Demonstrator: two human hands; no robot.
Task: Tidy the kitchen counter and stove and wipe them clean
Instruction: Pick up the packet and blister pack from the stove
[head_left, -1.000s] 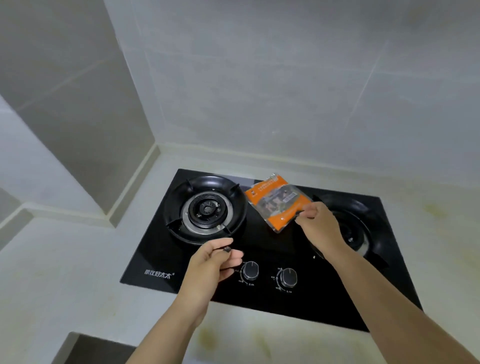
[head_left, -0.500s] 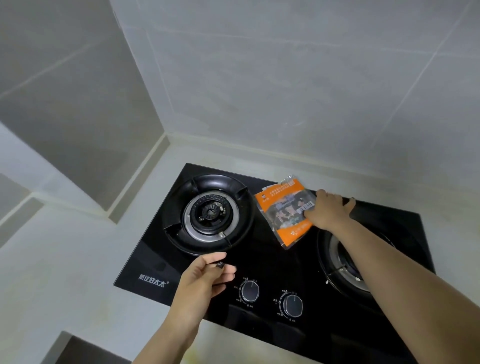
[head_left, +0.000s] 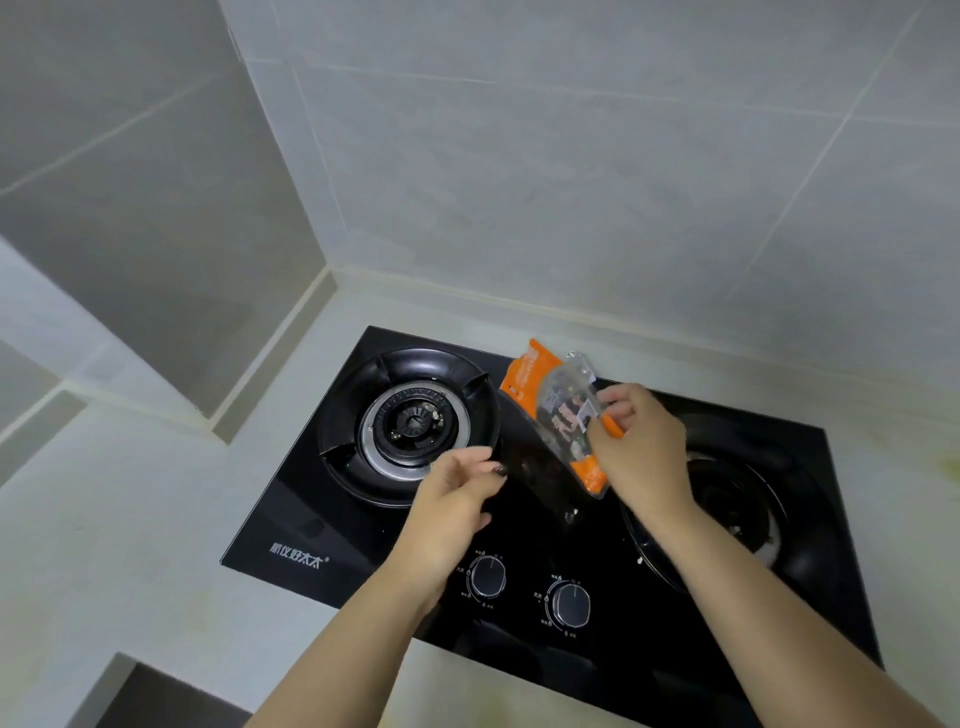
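Since half a second ago your right hand (head_left: 641, 452) has lifted the packet (head_left: 563, 415) off the glass; it was lying flat between the burners, and now it hangs tilted on edge above the middle of the stove (head_left: 322, 499), its lower corner pointing down toward the knobs. Your thumb and fingers are curled round its right edge in a pinch. Your left hand (head_left: 452, 499) has come up and in from near the left knob (head_left: 487, 577) and sits just beside the packet, apart from it; its fingers are curled, with something small and dark at the fingertips, though you cannot tell from this view what it is or whether it is truly gripped. As for progress, tidying looks barely under way: the packet is up but not put away, and no cloth is in sight, so the wiping of stove and counter (head_left: 130, 519) seems all still ahead. Yellowish stains show on the counter at the right and along the front edge. The packet is thin crinkly plastic, orange with a clear window, light and floppy. The stove top is glossy black glass, reflective and likely to show smears; the left burner (head_left: 410, 426) is a round dark metal ring with raised pan supports. The pale counter looks matt and stone-like.
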